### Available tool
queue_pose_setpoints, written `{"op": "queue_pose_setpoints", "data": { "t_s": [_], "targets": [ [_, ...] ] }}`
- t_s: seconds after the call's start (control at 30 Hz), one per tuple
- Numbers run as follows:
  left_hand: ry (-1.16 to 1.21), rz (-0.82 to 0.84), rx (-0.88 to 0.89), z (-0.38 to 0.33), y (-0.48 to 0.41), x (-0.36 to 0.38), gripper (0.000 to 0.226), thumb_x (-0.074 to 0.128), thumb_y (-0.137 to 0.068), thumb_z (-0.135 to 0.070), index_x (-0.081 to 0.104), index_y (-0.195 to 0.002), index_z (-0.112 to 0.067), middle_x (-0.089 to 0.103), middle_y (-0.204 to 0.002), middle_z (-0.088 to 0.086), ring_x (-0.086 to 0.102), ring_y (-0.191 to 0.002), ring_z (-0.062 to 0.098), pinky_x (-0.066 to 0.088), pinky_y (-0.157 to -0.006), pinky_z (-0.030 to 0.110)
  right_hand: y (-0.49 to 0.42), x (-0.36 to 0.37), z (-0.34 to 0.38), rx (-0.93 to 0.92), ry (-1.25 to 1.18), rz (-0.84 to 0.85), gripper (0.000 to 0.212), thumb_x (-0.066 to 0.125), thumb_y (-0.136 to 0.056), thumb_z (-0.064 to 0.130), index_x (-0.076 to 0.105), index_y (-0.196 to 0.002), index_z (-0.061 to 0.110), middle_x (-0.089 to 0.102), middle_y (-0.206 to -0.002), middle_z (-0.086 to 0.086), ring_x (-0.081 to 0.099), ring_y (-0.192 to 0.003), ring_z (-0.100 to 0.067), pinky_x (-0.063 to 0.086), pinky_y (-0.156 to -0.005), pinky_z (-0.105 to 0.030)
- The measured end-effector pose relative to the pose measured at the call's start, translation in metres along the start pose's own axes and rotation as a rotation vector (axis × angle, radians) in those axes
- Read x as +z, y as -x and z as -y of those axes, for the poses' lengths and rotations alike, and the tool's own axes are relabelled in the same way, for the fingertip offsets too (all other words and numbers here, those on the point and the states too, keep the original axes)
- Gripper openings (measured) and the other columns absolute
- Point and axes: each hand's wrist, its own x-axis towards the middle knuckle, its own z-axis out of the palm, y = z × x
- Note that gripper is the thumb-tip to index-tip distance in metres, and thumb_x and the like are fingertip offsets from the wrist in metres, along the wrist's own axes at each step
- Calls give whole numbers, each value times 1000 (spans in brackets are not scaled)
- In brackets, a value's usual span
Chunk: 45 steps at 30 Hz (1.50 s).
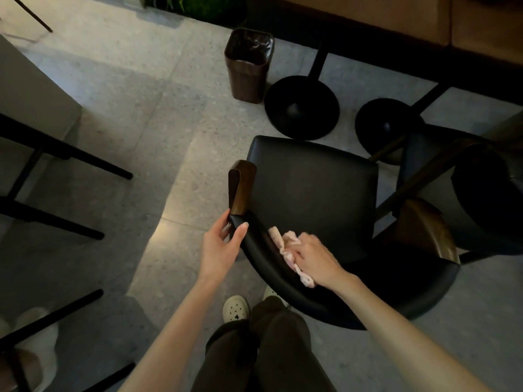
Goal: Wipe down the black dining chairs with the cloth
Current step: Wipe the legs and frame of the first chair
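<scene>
Looked down on a black chair [311, 193] from behind its back, on the grey floor [141, 137], with the seat turned toward two round black bases [301, 107]. Pressed a crumpled pink cloth [284, 241] against the inner face of the curved backrest [256, 250], near its left end, with the right hand [314, 257] curled round the bundle. Clasped that left end with the left hand [220, 246], with the thumb on the outer side and the fingers over the top edge, just below the brown wooden armrest [242, 188]. Stood close behind the chair in dark trousers [268, 349] and pale perforated shoes [236, 308], with one toe just beside the backrest. Noted a second chair [481, 199], also black with a wooden armrest, just to the right; could not tell whether touching the first or apart. Noted, farther out, a brown bin [249, 66] with a dark liner just left of the nearer base, a wooden counter [396, 18] over the bases, green plants [198, 4] along the top edge, and thin black legs [65, 157] of other furniture at the left.
</scene>
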Motion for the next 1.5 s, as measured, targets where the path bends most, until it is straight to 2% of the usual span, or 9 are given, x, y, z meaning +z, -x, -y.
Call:
{"op": "queue_pose_setpoints", "data": {
  "t_s": [0.13, 0.33, 0.57, 0.77, 0.93, 1.07, 1.17, 1.37, 1.5],
  "targets": [
    [-27, -12, 7, -1, 0, 1, 49, 62, -92, -20, 48, -139, -16, 53, -137, -3, 46, -130, 15, 39, -93, 18, 15, -1, -2, -84, -293, 48, 29, 37, -103, 38, 59, -119, 29, 37, -141, 22, 33, -129, 7, 31, -103, -20],
    [-32, -29, 5, 1, 1, 2, 49, 62, -92, -23, 48, -139, -18, 52, -140, 0, 45, -133, 19, 39, -102, 28, 12, -2, 13, -8, -258, -16, 25, 38, -103, 39, 44, -81, 30, 52, -85, 9, 52, -72, -2, 38, -63, -20],
    [11, -20, 32, 3, 0, 1, 46, 62, -92, -15, 50, -136, -17, 55, -115, -24, 47, -114, 0, 39, -75, -4, -52, -19, 52, 92, -409, -269, 29, 48, -98, 42, 43, -117, 19, 46, -112, 2, 54, -96, -12, 41, -74, -22],
    [46, -27, 30, 12, -2, 3, 46, 62, -92, -19, 47, -133, -31, 53, -113, -30, 49, -117, -1, 43, -87, 5, -70, 15, 62, 100, -613, -82, 48, 27, -105, 43, 40, -146, 21, 44, -147, -1, 32, -140, -22, 24, -113, -34],
    [57, -101, 16, 14, 3, 10, 47, 61, -93, -20, 43, -136, -30, 54, -125, -21, 50, -121, 0, 44, -89, 6, -57, 10, 47, 6, -672, -103, 38, 31, -106, 27, 59, -126, 8, 63, -108, -11, 60, -96, -16, 44, -79, -24],
    [59, -212, -43, 12, 10, 25, 53, 54, -95, -24, 39, -146, -17, 46, -145, -4, 45, -131, 7, 38, -107, 21, -59, 7, 25, 75, -741, 93, 24, 45, -100, 20, 48, -76, 27, 42, -69, 2, 41, -61, -4, 35, -58, -14],
    [79, -333, -74, 4, 16, 41, 49, 49, -98, -26, 39, -146, -19, 45, -147, -4, 42, -134, 10, 35, -113, 32, -61, 0, 1, 232, -780, 187, 24, 45, -97, 3, 48, -88, 26, 41, -73, 10, 37, -60, 4, 36, -56, -9],
    [146, -485, -101, 0, 36, 56, 39, 51, -98, -20, 50, -137, -22, 53, -127, -15, 53, -107, -13, 41, -88, 5, -49, -26, 37, -356, -669, -112, 28, 35, -104, 30, 60, -112, 41, 63, -109, 6, 57, -102, -5, 43, -96, -31],
    [197, -540, -135, 9, 49, 64, 34, 53, -96, -18, 55, -131, -21, 61, -119, -12, 59, -106, -6, 48, -87, 11, -48, -2, 68, -646, -348, -106, 42, 29, -105, 32, 32, -145, 41, 25, -158, 13, 32, -128, -6, 30, -101, -23]
  ]
}}
